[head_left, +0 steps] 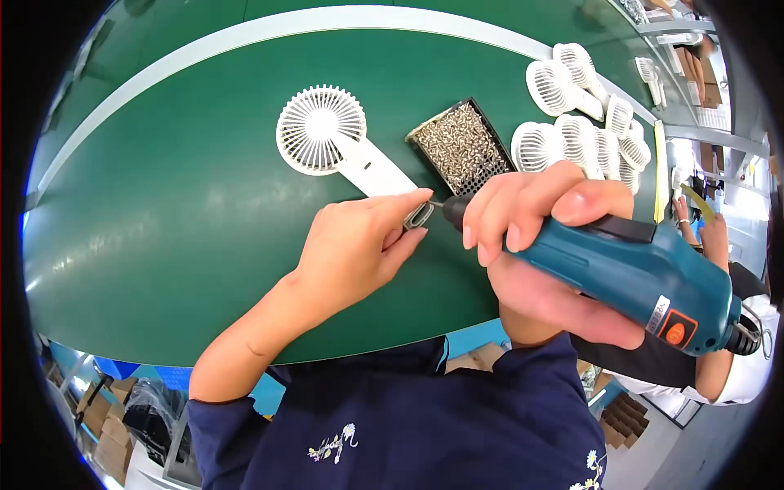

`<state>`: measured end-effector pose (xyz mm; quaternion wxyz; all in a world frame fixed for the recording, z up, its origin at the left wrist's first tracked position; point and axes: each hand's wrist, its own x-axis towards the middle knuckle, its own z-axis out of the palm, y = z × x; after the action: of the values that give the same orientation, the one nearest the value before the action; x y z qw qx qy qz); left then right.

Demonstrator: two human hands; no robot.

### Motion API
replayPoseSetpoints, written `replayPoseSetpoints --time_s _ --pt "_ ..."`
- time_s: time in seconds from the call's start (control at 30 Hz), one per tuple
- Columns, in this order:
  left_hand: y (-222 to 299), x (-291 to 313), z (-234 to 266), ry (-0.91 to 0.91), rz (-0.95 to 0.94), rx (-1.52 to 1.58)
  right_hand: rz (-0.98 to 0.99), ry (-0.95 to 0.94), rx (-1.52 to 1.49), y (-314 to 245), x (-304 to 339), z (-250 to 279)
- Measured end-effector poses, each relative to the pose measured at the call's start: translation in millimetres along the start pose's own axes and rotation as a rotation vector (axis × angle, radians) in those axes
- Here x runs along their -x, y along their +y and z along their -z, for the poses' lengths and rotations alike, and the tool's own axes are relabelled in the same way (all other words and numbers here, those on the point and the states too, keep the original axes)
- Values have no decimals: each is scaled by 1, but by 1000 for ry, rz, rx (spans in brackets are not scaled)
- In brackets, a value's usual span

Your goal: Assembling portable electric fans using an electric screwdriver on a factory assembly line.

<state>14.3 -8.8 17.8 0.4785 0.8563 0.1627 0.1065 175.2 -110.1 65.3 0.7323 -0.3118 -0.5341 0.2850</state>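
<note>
A white handheld fan (369, 165) lies on the green table, its round slatted head pointing away to the left. My left hand (351, 245) grips the base end of its handle between thumb and fingers. In my right hand (539, 237) is a teal electric screwdriver (608, 265), held slanting with its black nose toward the fan. The thin bit reaches the handle's base end beside my left fingertips; whether it sits in a screw is too small to tell. Just beyond, a black tray (482, 122) holds a heap of small metal screws (457, 145).
Several white fans (559, 147) lie in a cluster at the right of the green table (204, 229). A pale strip (269, 28) curves along its far side. Another person's arm (714, 245) shows at the right edge. Cardboard boxes (114, 437) stand at the lower left.
</note>
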Motion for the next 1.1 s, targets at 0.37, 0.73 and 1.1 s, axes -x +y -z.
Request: replayPoseSetpoints --time_s 0.37,0.73,1.1 --pt "-5 2 -3 60 24 -20 10 117 -193 13 -2 -7" --pt "-4 2 -5 66 14 15 87 36 17 -16 -2 24" --pt "-10 2 -16 196 -109 20 153 343 19 -15 13 70"
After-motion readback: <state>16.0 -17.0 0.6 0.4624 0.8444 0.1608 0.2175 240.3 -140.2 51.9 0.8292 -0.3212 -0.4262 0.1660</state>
